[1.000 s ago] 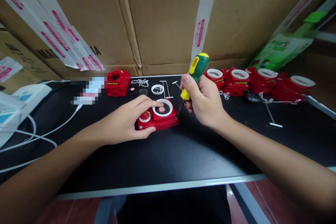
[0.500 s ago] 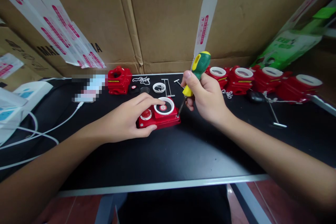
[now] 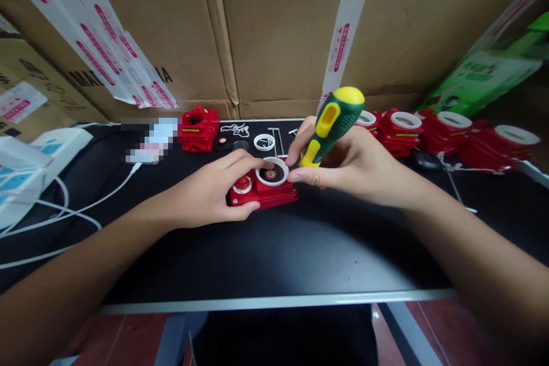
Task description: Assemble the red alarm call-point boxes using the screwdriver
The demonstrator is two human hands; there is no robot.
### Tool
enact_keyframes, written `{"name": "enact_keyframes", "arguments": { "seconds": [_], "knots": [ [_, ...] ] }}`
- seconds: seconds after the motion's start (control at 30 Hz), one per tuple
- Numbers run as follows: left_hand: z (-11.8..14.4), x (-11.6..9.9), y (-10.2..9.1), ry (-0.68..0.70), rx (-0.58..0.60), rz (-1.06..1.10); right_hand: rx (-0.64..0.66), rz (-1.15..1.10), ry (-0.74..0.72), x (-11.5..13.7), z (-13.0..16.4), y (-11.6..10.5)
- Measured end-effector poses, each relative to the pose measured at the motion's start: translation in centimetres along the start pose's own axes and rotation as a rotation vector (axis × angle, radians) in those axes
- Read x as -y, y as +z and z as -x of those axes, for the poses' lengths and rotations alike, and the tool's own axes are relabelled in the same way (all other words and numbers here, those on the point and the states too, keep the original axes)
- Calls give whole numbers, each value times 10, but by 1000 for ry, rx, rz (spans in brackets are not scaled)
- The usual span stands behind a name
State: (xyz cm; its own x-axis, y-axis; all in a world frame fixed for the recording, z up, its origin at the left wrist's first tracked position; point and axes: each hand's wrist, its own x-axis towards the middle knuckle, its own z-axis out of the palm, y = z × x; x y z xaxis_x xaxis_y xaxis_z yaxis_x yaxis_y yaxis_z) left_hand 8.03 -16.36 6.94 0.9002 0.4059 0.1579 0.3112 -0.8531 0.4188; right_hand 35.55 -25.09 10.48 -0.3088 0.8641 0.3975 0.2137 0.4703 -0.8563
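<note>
A flat red device [image 3: 262, 190] with a small red knob and a white ring around a black disc lies on the black table [image 3: 274, 257]. My left hand [image 3: 214, 191] grips its left end, index finger laid across the top toward the ring. My right hand [image 3: 347, 163] holds a green and yellow screwdriver [image 3: 328, 126] tilted up to the right; the thumb and fingertips touch the device's right corner by the ring. The screwdriver's shaft is hidden by the fingers.
A row of red housings with white rings [image 3: 446, 128] lines the back right. Another red housing [image 3: 199, 126], a loose white ring [image 3: 263, 142], metal pins and string lie at the back. White cables [image 3: 64, 211] and boxes sit left. Cardboard boxes [image 3: 274, 28] wall the back.
My right hand has lowered and rolled over, bringing its fingertips onto the device's right corner. The screwdriver tip has left the device and the handle has swung higher. My left hand has stayed put.
</note>
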Motion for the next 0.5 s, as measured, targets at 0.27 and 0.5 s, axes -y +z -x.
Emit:
{"name": "enact_keyframes", "arguments": {
  "seconds": [0.27, 0.5],
  "knots": [
    [-1, 1, 0, 15, 9, 4, -49, 4, 63, -2, 3, -3],
    [-1, 2, 0, 28, 2, 4, -90, 113, 61, -2, 5, -8]
  ]
}}
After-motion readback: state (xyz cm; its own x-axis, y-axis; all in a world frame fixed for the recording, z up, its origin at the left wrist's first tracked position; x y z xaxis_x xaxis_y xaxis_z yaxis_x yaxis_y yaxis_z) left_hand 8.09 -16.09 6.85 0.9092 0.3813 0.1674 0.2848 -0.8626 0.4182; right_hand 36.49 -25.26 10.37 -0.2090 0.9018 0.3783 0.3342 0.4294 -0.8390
